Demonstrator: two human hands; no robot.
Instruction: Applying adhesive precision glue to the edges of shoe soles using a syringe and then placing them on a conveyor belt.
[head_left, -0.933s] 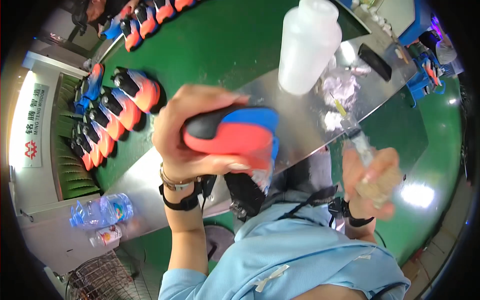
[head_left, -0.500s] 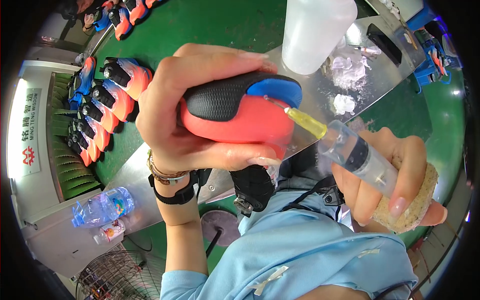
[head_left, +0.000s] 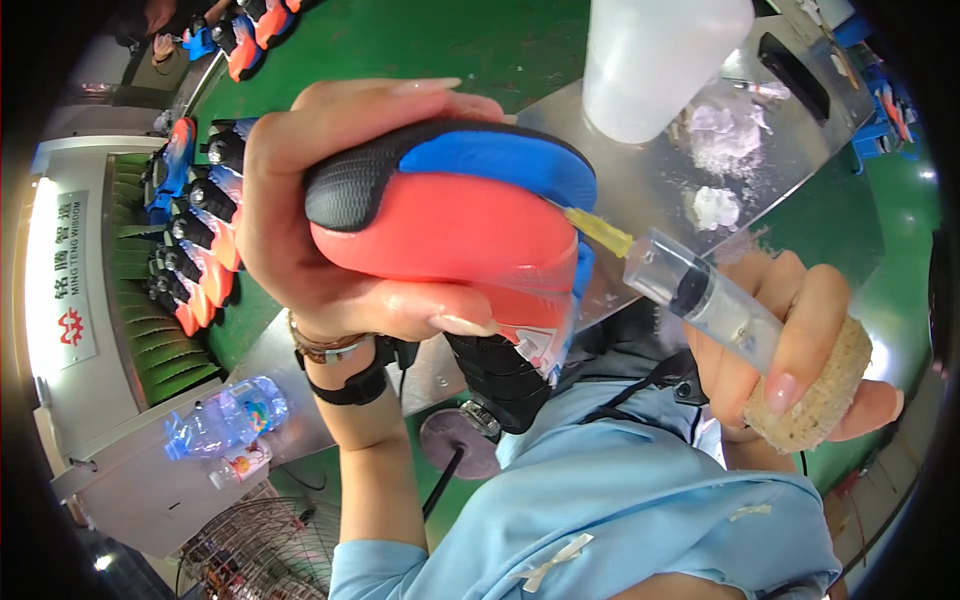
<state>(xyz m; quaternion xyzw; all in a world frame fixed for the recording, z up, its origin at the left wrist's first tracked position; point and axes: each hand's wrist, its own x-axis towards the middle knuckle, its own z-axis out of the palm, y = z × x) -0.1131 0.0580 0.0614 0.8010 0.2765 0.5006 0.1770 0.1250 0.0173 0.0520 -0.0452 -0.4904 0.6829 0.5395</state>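
My left hand (head_left: 275, 215) is wrapped round the toe end of a shoe (head_left: 440, 230), which has a coral side and a black and blue sole turned up. Its black upper with a round dial hangs toward my body. In my right hand (head_left: 815, 310) is a clear syringe (head_left: 710, 300) with a black plunger seal and a yellow needle tip (head_left: 600, 232). The tip meets the shoe where the blue sole joins the coral side; whether it touches is hard to tell. A beige, rough sponge-like block (head_left: 825, 385) is also held in my right fingers.
On the metal table stands a white translucent container (head_left: 660, 70), near crumpled white tissue (head_left: 725, 140) and a black phone (head_left: 795, 75). Several similar shoes (head_left: 205, 240) line the left. Plastic bottles (head_left: 230, 415) lie lower left, above a wire fan cage (head_left: 260, 550).
My left hand has tilted the shoe and shifted it left, so more of the blue sole shows. The needle tip is now farther along the sole edge, toward the right.
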